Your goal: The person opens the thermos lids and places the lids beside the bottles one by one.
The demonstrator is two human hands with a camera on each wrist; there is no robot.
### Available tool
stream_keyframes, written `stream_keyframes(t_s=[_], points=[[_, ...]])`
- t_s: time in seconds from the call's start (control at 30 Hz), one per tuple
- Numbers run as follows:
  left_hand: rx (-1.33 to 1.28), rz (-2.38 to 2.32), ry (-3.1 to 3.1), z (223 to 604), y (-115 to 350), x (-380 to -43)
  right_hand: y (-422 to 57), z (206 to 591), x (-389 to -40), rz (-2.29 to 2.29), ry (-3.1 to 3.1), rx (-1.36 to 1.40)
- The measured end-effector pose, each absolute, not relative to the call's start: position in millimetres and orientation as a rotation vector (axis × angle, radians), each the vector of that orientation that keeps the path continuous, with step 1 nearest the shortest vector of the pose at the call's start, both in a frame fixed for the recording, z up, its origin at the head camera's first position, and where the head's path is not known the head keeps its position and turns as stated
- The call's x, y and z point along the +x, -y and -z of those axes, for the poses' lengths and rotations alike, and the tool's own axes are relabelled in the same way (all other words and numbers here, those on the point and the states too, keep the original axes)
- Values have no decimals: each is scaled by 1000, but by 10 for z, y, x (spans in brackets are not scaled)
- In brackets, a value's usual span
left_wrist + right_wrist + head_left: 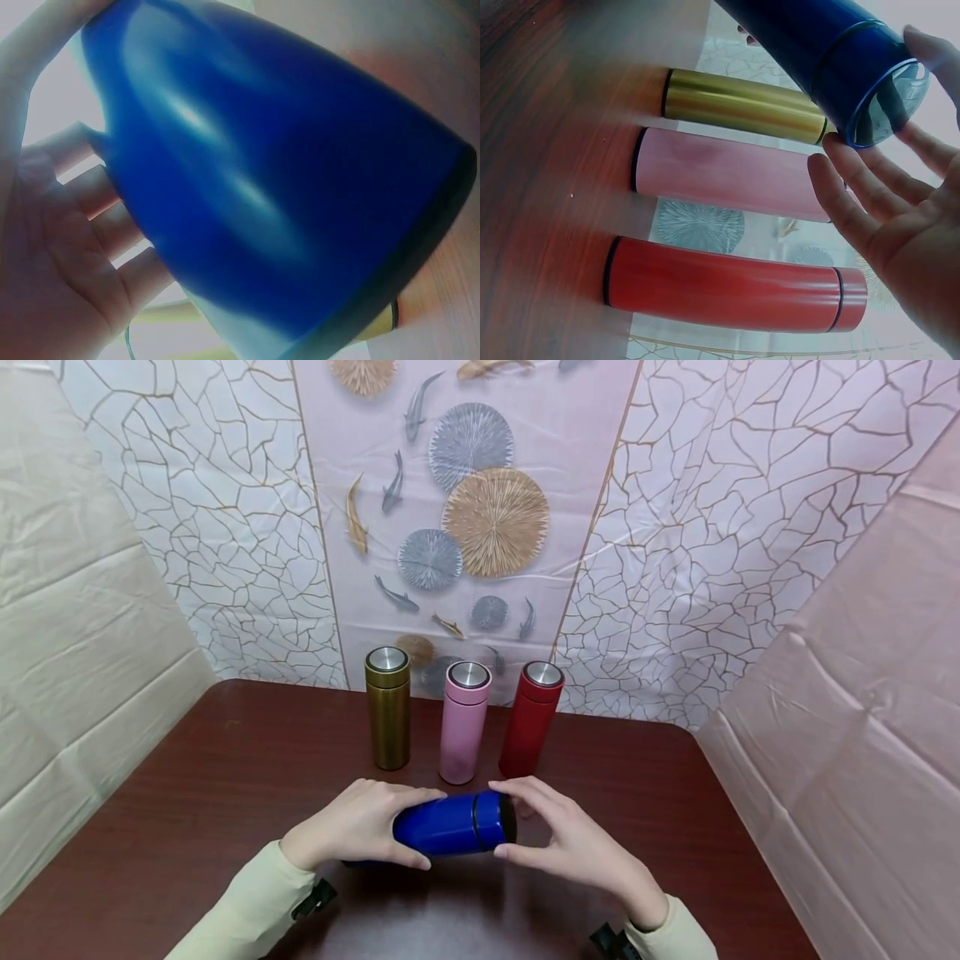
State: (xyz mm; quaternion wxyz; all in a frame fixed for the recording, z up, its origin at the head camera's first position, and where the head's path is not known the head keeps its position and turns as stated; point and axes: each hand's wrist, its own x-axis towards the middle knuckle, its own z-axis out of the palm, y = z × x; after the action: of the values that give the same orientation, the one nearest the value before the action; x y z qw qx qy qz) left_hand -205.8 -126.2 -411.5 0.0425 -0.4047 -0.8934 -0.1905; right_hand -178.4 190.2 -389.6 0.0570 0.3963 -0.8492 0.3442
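Note:
A blue thermos bottle (442, 827) lies tilted on its side above the table, its lid (489, 820) toward the right. My left hand (348, 825) grips its body, the thumb on the near side and the fingers on the far side. The black-edged base of the bottle fills much of the left wrist view. Around the lid end, my right hand (573, 839) has its thumb and fingers spread. Its fingertips (832, 142) are at the lid's rim, and a gap shows between palm and lid; firm contact is unclear.
Behind the hands stand three upright thermos bottles with silver-topped lids: gold (388, 718), pink (462, 731) and red (529, 727). All are on a dark reddish-brown table (247, 752). A patterned cloth (480, 610) hangs behind it, and pale cloth walls (847, 735) flank both sides.

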Motion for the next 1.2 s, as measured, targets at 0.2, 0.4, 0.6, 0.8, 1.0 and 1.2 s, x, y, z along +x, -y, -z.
stream_keyframes(t_s=[0.2, 0.4, 0.6, 0.8, 1.0, 1.2], points=[[-1241, 577, 2736, 4108, 1262, -2061, -1911, 3865, -1769, -979, 2554, 1310], [-1235, 574, 2740, 4106, 1261, -2055, -1911, 3862, -1759, -933, 2561, 1340], [-1233, 576, 2733, 4113, 1252, -2050, -1905, 3878, -1748, -979, 2624, 1195], [-1245, 587, 2739, 4105, 1235, -2049, -1904, 3895, -1774, -1051, 2680, 1105], [-1233, 592, 2755, 4100, 1224, -2056, -1903, 3908, -1803, -1082, 2658, 1131], [-1252, 591, 2751, 4103, 1224, -2061, -1910, 3899, -1798, -1103, 2646, 1165]])
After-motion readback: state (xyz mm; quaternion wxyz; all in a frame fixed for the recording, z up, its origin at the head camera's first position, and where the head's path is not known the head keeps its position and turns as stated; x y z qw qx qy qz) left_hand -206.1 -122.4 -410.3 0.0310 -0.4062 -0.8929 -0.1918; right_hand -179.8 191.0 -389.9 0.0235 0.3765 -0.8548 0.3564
